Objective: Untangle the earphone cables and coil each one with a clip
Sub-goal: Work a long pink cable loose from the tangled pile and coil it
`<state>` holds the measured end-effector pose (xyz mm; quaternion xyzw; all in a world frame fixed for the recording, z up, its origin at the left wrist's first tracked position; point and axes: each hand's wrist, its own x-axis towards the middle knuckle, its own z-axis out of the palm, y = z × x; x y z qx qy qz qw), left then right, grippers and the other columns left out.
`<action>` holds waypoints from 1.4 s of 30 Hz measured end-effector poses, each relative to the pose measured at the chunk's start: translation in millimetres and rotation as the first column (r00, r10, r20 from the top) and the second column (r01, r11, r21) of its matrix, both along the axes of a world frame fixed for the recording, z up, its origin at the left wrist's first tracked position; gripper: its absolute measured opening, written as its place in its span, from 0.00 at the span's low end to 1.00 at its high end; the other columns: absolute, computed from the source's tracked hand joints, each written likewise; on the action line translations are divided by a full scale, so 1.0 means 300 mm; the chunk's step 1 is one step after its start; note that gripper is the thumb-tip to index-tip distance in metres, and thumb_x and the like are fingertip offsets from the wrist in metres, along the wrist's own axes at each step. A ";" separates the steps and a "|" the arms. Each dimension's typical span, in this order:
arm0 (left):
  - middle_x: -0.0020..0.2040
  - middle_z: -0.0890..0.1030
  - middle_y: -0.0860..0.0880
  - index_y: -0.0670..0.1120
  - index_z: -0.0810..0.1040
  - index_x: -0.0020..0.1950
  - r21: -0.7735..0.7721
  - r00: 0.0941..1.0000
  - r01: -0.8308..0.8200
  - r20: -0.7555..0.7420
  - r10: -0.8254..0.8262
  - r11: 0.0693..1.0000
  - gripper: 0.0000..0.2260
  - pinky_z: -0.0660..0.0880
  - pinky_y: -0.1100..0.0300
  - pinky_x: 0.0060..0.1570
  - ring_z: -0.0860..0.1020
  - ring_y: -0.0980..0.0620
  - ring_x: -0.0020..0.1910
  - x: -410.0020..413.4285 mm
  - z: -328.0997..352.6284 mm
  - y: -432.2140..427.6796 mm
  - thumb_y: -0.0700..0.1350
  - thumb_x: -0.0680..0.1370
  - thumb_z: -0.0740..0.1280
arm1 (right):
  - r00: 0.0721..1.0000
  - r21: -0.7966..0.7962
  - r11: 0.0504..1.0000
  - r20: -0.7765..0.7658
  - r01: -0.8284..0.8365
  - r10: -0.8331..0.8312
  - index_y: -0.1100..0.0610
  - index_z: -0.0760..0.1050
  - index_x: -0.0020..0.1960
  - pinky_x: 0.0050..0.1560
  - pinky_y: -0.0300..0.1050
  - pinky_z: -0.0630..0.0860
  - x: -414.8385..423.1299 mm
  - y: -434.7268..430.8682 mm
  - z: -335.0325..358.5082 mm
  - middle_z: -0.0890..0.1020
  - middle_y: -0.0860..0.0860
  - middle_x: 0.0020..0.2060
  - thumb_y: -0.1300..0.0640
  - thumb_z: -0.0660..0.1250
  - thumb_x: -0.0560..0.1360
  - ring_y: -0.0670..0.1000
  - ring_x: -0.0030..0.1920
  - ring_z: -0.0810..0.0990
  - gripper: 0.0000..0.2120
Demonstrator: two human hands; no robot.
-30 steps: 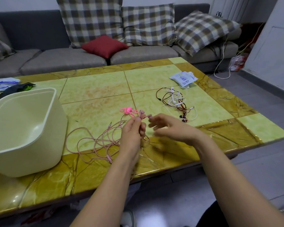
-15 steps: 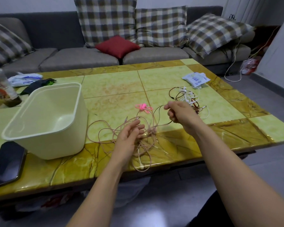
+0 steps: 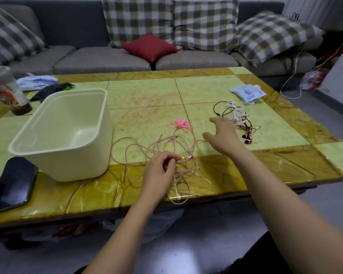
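The left hand point(image 3: 159, 171) pinches the pink earphone cable point(image 3: 179, 175) with curled fingers near the front edge of the surface point(image 3: 147, 95), apparently to anchor its loose loops lying there, while the right hand point(image 3: 224, 137), fingers straight and released, reaches between the pink clip point(image 3: 181, 123) and the tangled brown and white earphones point(image 3: 236, 115), probably for one of them.

Two hands point(image 3: 159, 169), one pink cable point(image 3: 179, 173), one tub point(image 3: 71, 159), one phone point(image 3: 12, 182)

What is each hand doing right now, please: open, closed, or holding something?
Left hand: pinches the pink earphone cable.
Right hand: open, holding nothing.
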<state>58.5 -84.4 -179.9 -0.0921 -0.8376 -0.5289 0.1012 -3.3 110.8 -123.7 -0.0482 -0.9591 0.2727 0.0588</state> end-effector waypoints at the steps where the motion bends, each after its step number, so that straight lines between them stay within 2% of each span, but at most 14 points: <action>1: 0.47 0.81 0.54 0.58 0.79 0.45 -0.010 1.000 -0.003 0.003 0.003 1.000 0.14 0.72 0.67 0.47 0.77 0.61 0.47 -0.007 0.007 -0.001 0.38 0.77 0.64 | 0.994 -0.057 0.994 -0.065 -0.092 0.089 0.58 0.70 0.70 0.62 0.50 0.69 0.007 -0.023 0.006 0.72 0.57 0.66 0.57 0.66 0.77 0.56 0.64 0.72 0.21; 3: 0.47 0.81 0.55 0.57 0.79 0.45 -0.043 1.000 -0.025 0.002 0.025 0.999 0.13 0.70 0.70 0.47 0.76 0.63 0.48 -0.016 0.018 -0.005 0.37 0.77 0.64 | 0.944 -0.142 0.933 -0.035 -0.330 0.328 0.54 0.75 0.66 0.50 0.41 0.73 0.022 -0.064 0.004 0.78 0.51 0.59 0.59 0.67 0.77 0.47 0.50 0.77 0.18; 6: 0.47 0.82 0.54 0.53 0.81 0.46 -0.116 0.997 -0.074 0.024 0.077 0.991 0.11 0.73 0.63 0.49 0.78 0.58 0.48 -0.027 0.027 -0.017 0.37 0.77 0.64 | 0.838 -0.026 0.858 0.199 -0.513 0.507 0.53 0.79 0.61 0.46 0.38 0.72 0.035 -0.120 -0.044 0.79 0.46 0.47 0.58 0.69 0.76 0.46 0.46 0.77 0.14; 8: 0.47 0.82 0.53 0.50 0.81 0.48 -0.194 0.990 -0.109 0.066 0.124 0.975 0.09 0.73 0.60 0.48 0.78 0.55 0.47 -0.029 0.033 -0.031 0.38 0.77 0.65 | 0.861 0.083 0.867 0.199 -0.491 0.469 0.53 0.81 0.53 0.41 0.39 0.70 0.035 -0.125 -0.078 0.78 0.45 0.40 0.58 0.70 0.75 0.48 0.44 0.77 0.08; 11: 0.47 0.81 0.49 0.49 0.80 0.52 -0.285 0.978 -0.104 0.142 0.149 0.953 0.06 0.75 0.55 0.48 0.79 0.49 0.48 -0.039 0.033 -0.054 0.43 0.76 0.66 | 0.908 0.046 0.909 0.099 -0.414 0.408 0.53 0.82 0.46 0.43 0.40 0.73 0.032 -0.090 -0.080 0.82 0.47 0.41 0.58 0.71 0.74 0.47 0.43 0.78 0.02; 18: 0.48 0.79 0.53 0.47 0.79 0.54 -0.365 0.977 -0.037 0.184 0.111 0.930 0.13 0.75 0.57 0.51 0.77 0.53 0.49 -0.015 0.103 -0.061 0.52 0.74 0.71 | 0.967 -0.448 0.885 -0.254 -0.129 0.013 0.56 0.81 0.46 0.35 0.30 0.69 0.042 -0.003 0.042 0.81 0.46 0.39 0.59 0.69 0.76 0.40 0.37 0.75 0.02; 22: 0.51 0.83 0.54 0.52 0.83 0.53 -0.246 0.961 0.086 0.277 -0.015 0.965 0.17 0.73 0.50 0.61 0.78 0.53 0.55 -0.004 0.129 -0.049 0.63 0.72 0.69 | 0.966 -0.601 0.798 -0.229 -0.040 -0.123 0.56 0.79 0.45 0.35 0.33 0.70 0.058 0.022 0.079 0.79 0.48 0.37 0.60 0.67 0.76 0.45 0.36 0.75 0.03; 24: 0.60 0.78 0.54 0.57 0.80 0.56 -0.343 0.969 0.086 0.246 0.001 0.935 0.24 0.65 0.47 0.67 0.70 0.51 0.65 0.000 0.138 -0.020 0.70 0.68 0.67 | 0.978 -0.692 0.721 -0.175 -0.039 -0.116 0.55 0.78 0.44 0.33 0.36 0.69 0.077 0.026 0.095 0.78 0.50 0.36 0.61 0.67 0.77 0.46 0.33 0.73 0.04; 26: 0.67 0.70 0.53 0.59 0.77 0.62 -0.388 0.979 0.086 0.204 -0.005 0.918 0.23 0.57 0.48 0.70 0.60 0.50 0.71 0.016 0.155 0.024 0.67 0.71 0.67 | 0.992 -0.771 0.634 -0.116 -0.059 -0.049 0.58 0.78 0.45 0.29 0.36 0.68 0.101 0.024 0.115 0.76 0.52 0.35 0.63 0.66 0.77 0.46 0.28 0.70 0.04; 28: 0.67 0.68 0.54 0.60 0.77 0.62 -0.227 0.975 0.130 0.204 -0.083 0.965 0.17 0.56 0.46 0.72 0.58 0.52 0.71 0.021 0.168 0.066 0.62 0.74 0.67 | 0.996 -0.788 0.609 -0.069 -0.093 0.063 0.60 0.78 0.48 0.28 0.37 0.68 0.126 0.014 0.133 0.76 0.53 0.35 0.63 0.66 0.77 0.46 0.26 0.70 0.02; 30: 0.63 0.74 0.55 0.58 0.81 0.54 0.019 0.959 0.184 0.214 -0.184 0.983 0.08 0.65 0.43 0.68 0.67 0.53 0.67 0.025 0.186 0.089 0.56 0.77 0.67 | 0.992 -0.784 0.610 -0.053 -0.114 0.117 0.62 0.78 0.49 0.29 0.38 0.67 0.135 0.005 0.134 0.76 0.53 0.35 0.63 0.67 0.77 0.46 0.25 0.71 0.03; 33: 0.51 0.83 0.50 0.45 0.83 0.47 0.247 0.949 0.151 0.236 -0.211 0.957 0.11 0.75 0.62 0.54 0.78 0.60 0.54 0.027 0.226 0.101 0.47 0.81 0.62 | 0.998 -0.801 0.599 -0.045 -0.011 -0.041 0.61 0.78 0.48 0.29 0.38 0.67 0.132 0.043 0.127 0.76 0.52 0.35 0.63 0.66 0.77 0.45 0.23 0.70 0.03; 37: 0.33 0.78 0.50 0.44 0.81 0.45 0.303 0.969 0.019 0.228 -0.092 0.953 0.11 0.70 0.63 0.48 0.77 0.60 0.38 0.020 0.255 0.079 0.44 0.82 0.61 | 0.975 -0.749 0.647 -0.006 0.143 -0.222 0.63 0.78 0.46 0.29 0.39 0.66 0.125 0.142 0.074 0.76 0.54 0.36 0.64 0.66 0.76 0.47 0.25 0.69 0.03; 42: 0.29 0.70 0.52 0.46 0.82 0.45 0.194 0.985 -0.057 0.171 0.023 0.979 0.10 0.67 0.58 0.38 0.68 0.54 0.31 0.013 0.236 0.071 0.45 0.80 0.62 | 0.995 -0.604 0.791 0.027 0.093 -0.097 0.65 0.80 0.49 0.32 0.38 0.70 0.148 0.158 0.048 0.78 0.53 0.46 0.65 0.67 0.75 0.47 0.31 0.71 0.04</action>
